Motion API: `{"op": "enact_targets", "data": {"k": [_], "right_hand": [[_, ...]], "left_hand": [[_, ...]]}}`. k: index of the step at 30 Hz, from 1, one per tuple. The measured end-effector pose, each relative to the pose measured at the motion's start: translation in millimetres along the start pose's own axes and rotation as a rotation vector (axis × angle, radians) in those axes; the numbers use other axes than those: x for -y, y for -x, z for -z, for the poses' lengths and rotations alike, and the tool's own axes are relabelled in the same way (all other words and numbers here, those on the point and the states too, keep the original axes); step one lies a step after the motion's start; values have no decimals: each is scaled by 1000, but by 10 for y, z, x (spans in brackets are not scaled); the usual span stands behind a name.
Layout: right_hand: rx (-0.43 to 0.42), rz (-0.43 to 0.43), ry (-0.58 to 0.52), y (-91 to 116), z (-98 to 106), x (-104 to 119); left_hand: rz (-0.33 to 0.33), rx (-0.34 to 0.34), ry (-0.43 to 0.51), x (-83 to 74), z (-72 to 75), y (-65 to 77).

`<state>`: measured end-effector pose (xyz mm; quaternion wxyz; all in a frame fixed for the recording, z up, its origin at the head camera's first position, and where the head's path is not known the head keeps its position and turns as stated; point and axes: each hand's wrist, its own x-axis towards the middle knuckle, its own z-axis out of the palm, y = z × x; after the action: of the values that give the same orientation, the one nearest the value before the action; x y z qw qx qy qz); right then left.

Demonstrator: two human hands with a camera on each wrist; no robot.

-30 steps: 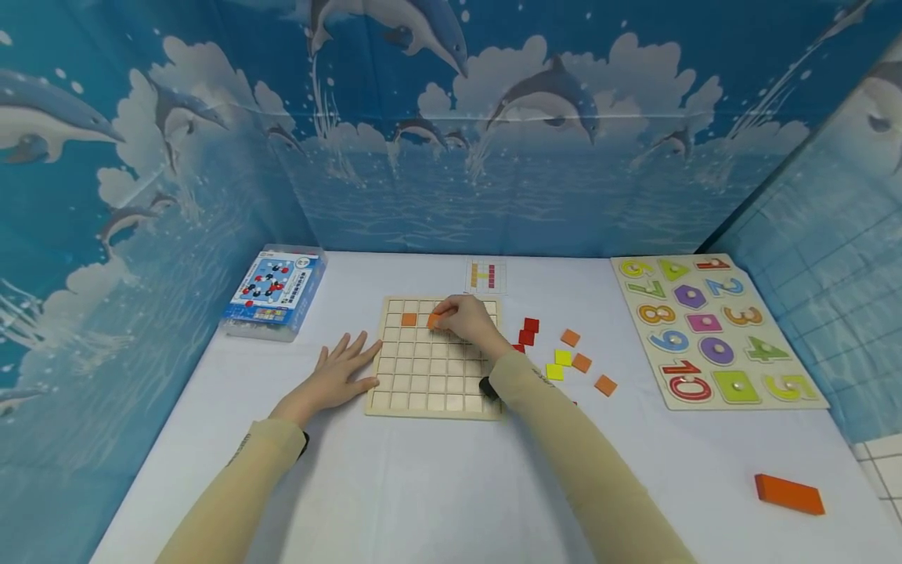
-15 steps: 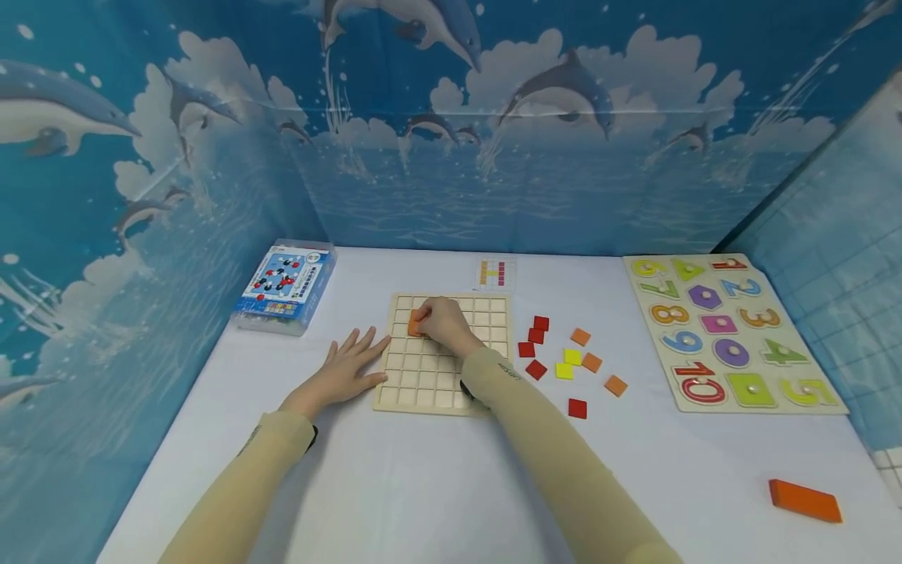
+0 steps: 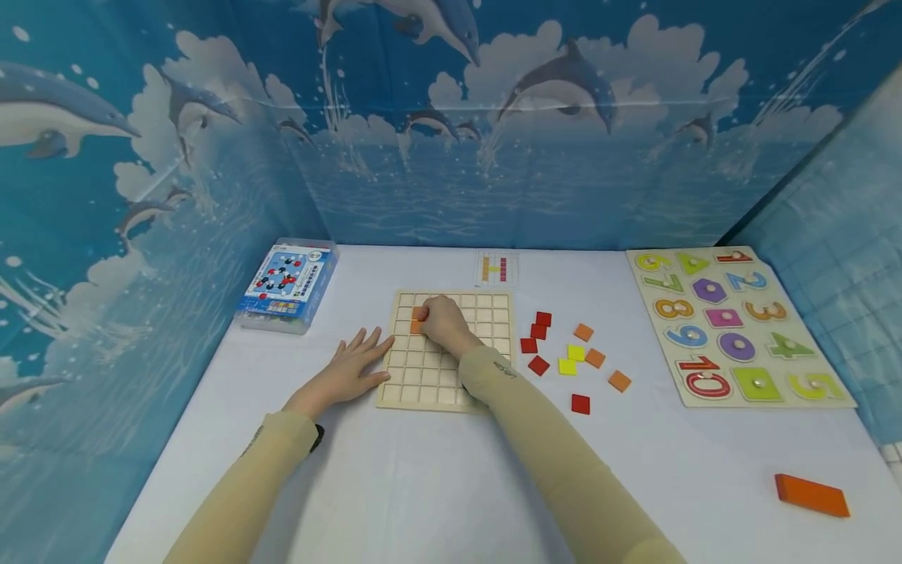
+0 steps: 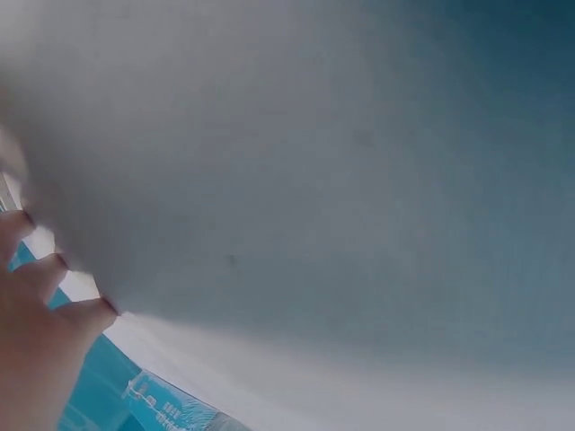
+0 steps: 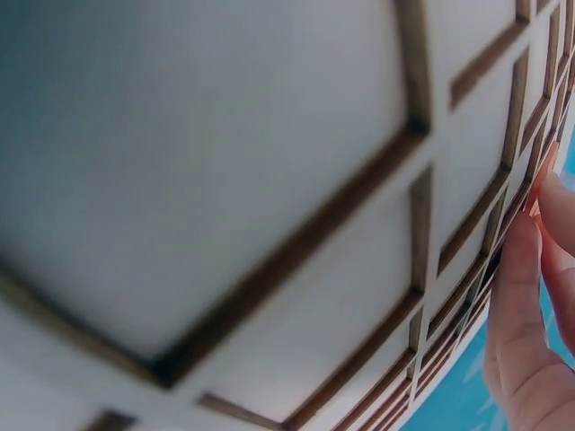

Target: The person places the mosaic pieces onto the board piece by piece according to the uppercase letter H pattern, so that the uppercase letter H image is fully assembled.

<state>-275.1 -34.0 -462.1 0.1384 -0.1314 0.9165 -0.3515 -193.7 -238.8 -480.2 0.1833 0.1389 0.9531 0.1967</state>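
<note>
My right hand [image 3: 445, 319] is over the upper left of the wooden grid board [image 3: 440, 406], its fingertips pinching an orange square tile [image 3: 417, 327] down at the cells. Directly above that one, another orange tile [image 3: 419, 313] shows, partly covered by the fingers. In the right wrist view, a sliver of orange tile [image 5: 543, 175] lies between thumb and fingers at the board's surface. My left hand [image 3: 344, 374] rests on the white table with fingers spread, its fingertips touching the board's left edge. Left fingers [image 4: 85, 314] also appear in the left wrist view.
Right of the board lie loose red tiles [image 3: 539, 365], yellow tiles [image 3: 567, 366] and orange tiles [image 3: 595, 358]. A pattern card [image 3: 497, 269] is behind the board. A boxed set [image 3: 287, 286] stands back left, a number puzzle [image 3: 736, 345] right, an orange block [image 3: 812, 495] front right.
My right hand has moved left across the board with the orange tile, to beside the one in the grid. The left hand stays at the board's edge. The head view has shifted slightly.
</note>
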Motion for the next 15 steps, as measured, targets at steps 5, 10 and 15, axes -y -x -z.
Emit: {"op": "enact_targets", "data": {"k": [5,10,15], "right_hand": [[13,-11,-13,29,38,-24],[50,13,-36,92,126,-61],[91,42,-133,278,374,-165]], "left_hand": [[-5,9,0,-16,-16,-17],[-30,-5,21,-30,-28,12],[-28,-4,51,-51,-36,29]]}}
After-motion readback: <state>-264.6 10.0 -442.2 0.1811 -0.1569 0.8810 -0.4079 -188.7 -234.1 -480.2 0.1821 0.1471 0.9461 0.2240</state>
